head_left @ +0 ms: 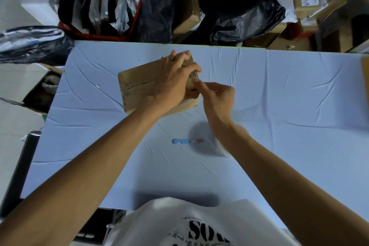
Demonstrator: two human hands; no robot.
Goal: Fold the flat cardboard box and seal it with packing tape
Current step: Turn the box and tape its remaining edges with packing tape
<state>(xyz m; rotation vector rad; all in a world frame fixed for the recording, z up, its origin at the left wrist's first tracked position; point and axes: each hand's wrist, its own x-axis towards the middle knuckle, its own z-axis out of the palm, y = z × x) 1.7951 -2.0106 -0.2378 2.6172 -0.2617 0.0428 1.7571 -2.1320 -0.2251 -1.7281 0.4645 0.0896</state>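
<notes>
Red basket (pixel 99 36) (bag-filled) beside black bags (pixel 157 16).

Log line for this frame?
cardboard box: folded, on table | left hand: grips box top | right hand: fingers at box's right end | blue-handled tool: untouched
</notes>
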